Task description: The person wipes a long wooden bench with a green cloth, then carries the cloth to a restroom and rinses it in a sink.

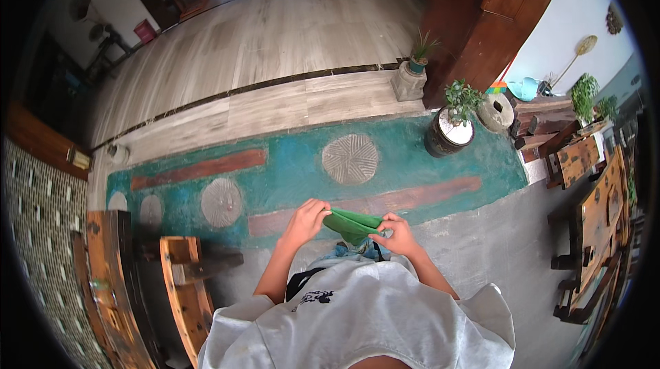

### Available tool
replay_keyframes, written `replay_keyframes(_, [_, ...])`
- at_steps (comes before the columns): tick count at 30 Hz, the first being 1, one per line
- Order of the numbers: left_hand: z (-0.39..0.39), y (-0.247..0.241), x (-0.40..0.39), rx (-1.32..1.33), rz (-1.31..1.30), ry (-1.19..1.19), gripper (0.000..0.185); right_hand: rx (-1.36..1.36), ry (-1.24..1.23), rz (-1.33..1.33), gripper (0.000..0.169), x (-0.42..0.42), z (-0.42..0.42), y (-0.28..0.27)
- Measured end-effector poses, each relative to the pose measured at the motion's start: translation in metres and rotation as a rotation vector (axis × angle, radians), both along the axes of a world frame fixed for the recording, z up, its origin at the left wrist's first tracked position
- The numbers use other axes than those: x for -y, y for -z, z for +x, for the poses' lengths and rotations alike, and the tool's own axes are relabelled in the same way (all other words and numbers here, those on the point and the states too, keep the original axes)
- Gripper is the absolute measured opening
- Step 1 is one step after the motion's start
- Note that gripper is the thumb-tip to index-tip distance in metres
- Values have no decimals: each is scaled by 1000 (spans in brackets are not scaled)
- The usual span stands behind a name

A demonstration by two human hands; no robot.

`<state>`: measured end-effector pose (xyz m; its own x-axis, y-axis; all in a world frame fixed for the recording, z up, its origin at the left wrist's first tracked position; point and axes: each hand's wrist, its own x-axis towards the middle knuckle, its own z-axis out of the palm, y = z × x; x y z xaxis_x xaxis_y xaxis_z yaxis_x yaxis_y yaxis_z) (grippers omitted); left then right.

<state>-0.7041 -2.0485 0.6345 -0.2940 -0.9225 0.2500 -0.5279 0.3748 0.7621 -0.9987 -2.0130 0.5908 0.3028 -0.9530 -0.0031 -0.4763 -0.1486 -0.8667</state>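
In front of my waist, a green cloth (350, 224) is stretched between my two hands. My left hand (309, 218) pinches its left upper corner between thumb and fingers. At the other end, my right hand (398, 234) grips the right corner, lower and nearer my body. The cloth sags and folds between them, its underside hanging toward my legs. Whether it has an opening like a bag or cap cannot be made out.
A potted plant (449, 132) and a round millstone (496, 111) stand ahead to the right. Wooden tables and benches flank me, one bench (185, 291) on the left and a table (600, 219) on the right. Beyond the green-painted floor (294, 147) lies a raised tiled floor (278, 39).
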Motion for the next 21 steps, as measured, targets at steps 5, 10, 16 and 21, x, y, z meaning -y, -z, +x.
replay_keyframes(5, [1, -3, 192, 77, -156, 130, 8, 56, 76, -48, 23, 173, 8, 8])
replay_keyframes(10, [10, 7, 355, 118, -111, -5, 7, 74, 4, 6, 25, 363, 20, 18])
replay_keyframes(16, [33, -20, 534, 74, -45, -221, 6, -37, -197, 25, 27, 589, 34, -26])
replay_keyframes(21, [30, -15, 690, -6, -42, -312, 8, 48, -252, -168, 23, 751, 37, -31])
